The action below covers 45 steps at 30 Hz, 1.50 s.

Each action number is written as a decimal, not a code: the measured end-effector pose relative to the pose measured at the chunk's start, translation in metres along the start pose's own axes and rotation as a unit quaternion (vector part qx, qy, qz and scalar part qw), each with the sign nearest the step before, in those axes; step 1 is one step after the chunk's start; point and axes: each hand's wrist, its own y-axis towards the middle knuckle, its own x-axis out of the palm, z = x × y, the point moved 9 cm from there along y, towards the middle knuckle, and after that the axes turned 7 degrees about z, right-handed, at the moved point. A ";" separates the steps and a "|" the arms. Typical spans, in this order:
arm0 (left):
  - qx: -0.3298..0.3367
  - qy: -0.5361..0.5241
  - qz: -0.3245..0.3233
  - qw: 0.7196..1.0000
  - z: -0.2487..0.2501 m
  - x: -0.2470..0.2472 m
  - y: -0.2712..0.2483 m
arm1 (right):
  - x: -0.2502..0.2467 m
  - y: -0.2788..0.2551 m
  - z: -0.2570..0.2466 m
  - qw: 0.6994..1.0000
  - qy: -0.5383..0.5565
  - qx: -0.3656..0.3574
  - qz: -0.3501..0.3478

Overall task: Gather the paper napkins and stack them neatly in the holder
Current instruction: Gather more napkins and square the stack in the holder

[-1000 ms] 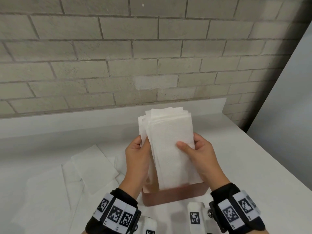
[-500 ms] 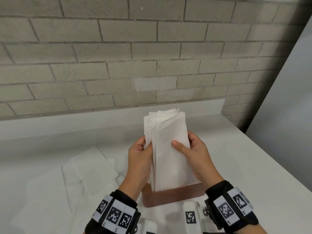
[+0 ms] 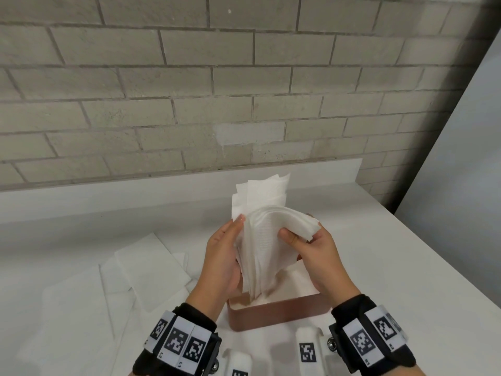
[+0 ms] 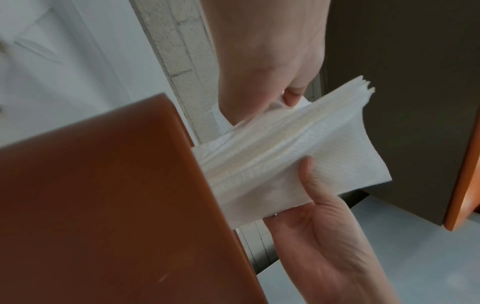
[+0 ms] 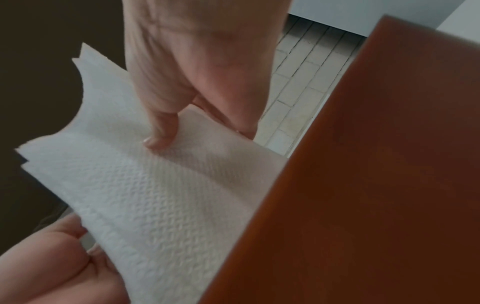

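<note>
Two wristbands [image 3: 176, 340] with printed marker squares sit at the near edge of the head view, one per wrist. Just beyond them stands the holder [image 3: 273, 314], a brown open-topped box with rounded corners, on the white counter [image 3: 393, 267]. Bare counter runs from the holder's right side to the counter's right edge; on the left, loose napkins [image 3: 146, 267] lie flat and overlapping, close to the holder.

The stack [image 3: 260, 256] is white embossed paper, many sheets thick. Its lower end stands inside the holder; its upper half rises above the rim. The front sheets curl over toward the right, while the rear sheets stand upright with uneven top edges.

The left hand [image 3: 222, 259] has its thumb and palm against the stack's left face, fingers hidden behind the paper. The right hand [image 3: 314, 256] pinches the curled front sheets near their top edge, thumb in front and fingers behind.

Farther back, a low white upstand [image 3: 108, 194] meets a grey brick wall [image 3: 189, 90].
</note>
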 end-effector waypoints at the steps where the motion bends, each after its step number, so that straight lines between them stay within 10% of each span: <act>1: 0.001 -0.001 0.002 1.000 0.000 -0.001 0.001 | 0.000 -0.001 0.000 1.000 -0.002 0.001 -0.005; 45: -0.005 0.263 -0.038 0.964 0.016 0.007 0.021 | 0.013 -0.004 0.001 0.986 -0.141 0.009 -0.089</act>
